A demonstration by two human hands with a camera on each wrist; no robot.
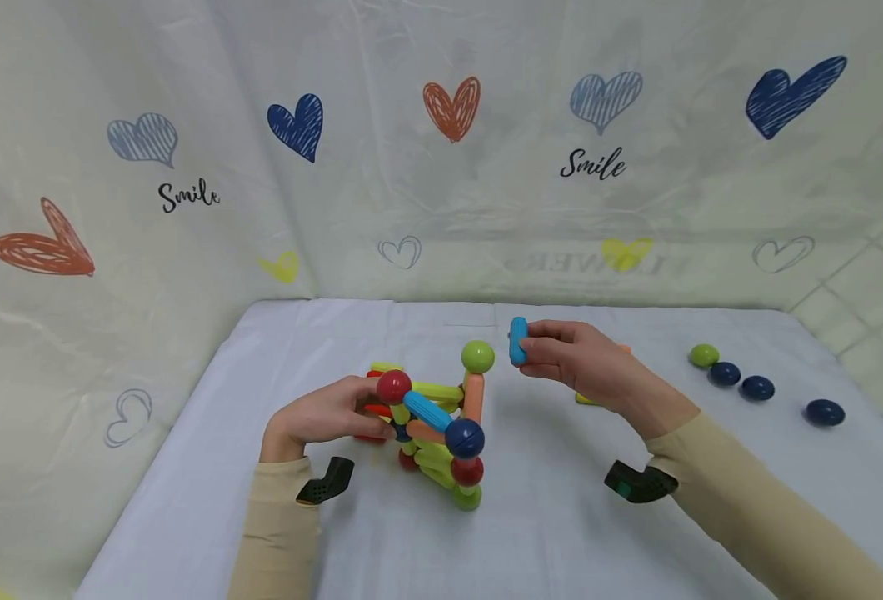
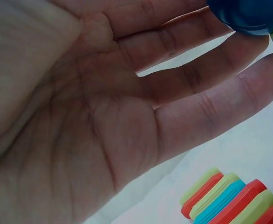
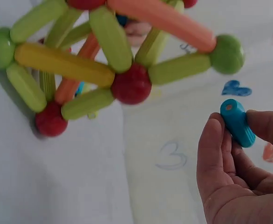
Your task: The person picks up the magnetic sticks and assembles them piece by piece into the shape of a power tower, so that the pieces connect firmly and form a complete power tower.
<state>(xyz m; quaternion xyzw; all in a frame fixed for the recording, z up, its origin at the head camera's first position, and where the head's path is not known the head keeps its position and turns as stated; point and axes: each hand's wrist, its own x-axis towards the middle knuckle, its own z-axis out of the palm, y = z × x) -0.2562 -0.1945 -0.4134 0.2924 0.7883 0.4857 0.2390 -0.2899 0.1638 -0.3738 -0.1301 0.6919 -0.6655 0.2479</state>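
Observation:
A magnetic stick-and-ball structure stands in the middle, built of coloured rods and balls. My left hand holds it from the left side, its thumb and fingers around the part near a dark blue ball. In the left wrist view the fingers stretch to that ball. My right hand pinches a short blue magnetic rod between thumb and fingertips, right of the structure's upper green ball. The right wrist view shows the end of that rod, apart from the structure.
Several red, green and blue rods lie in a row behind my left hand. On the right of the white table rest a green ball and several dark blue balls. A yellow rod lies partly hidden under my right hand.

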